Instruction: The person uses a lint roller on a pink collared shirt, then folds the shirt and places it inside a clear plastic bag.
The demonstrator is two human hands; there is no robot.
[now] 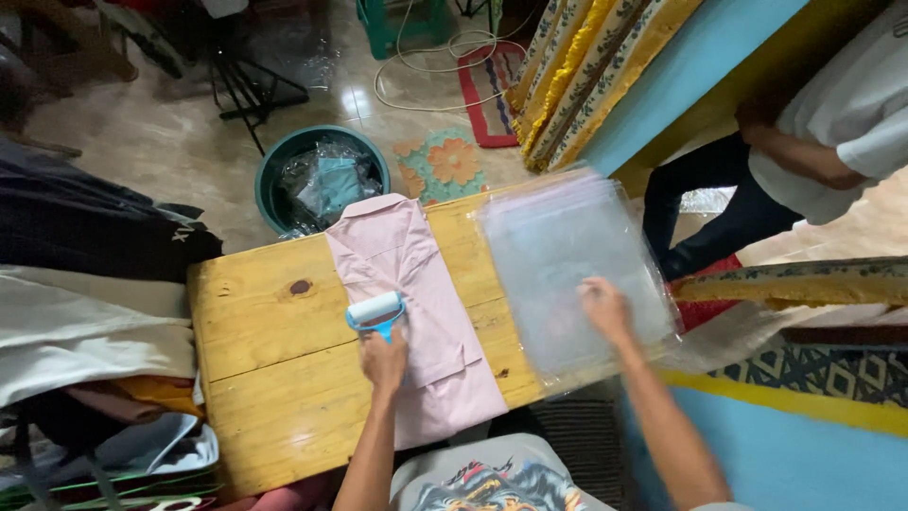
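left hand (385, 360): grip clamped on the blue handle of a lint roller (375, 311), low on the shirt, a little left of its middle.
roller: its pale drum lies crosswise on the pink cloth, touching it, just above the knuckles.
right hand (605, 308): fingers spread apart and laid flat on the stack of clear bags (567, 255); it clamps nothing, it only presses down near the stack's lower middle.
shirt (416, 312): pink, folded, lying lengthwise on the surface with the collar end at the far edge and the near end hanging just over the front edge.
bags: a stack of clear plastic, slightly blurred, covering the right end of the surface and jutting past its right edge; just beside the shirt, a strip of bare wood between them.
surface (265, 350): pale wooden planks with a dark knot left of the shirt.
clothes (85, 322): folded dark, white and tan pieces piled to the left, against the surface's edge.
bucket (274, 170): dark green, on the floor just beyond the far edge, with crumpled clear plastic inside.
other person (832, 132): far right, white top and dark trousers, well apart from the surface.
floor: tiled, with a flowered mat (445, 163) beside the bucket and a white cable (416, 66) further off.
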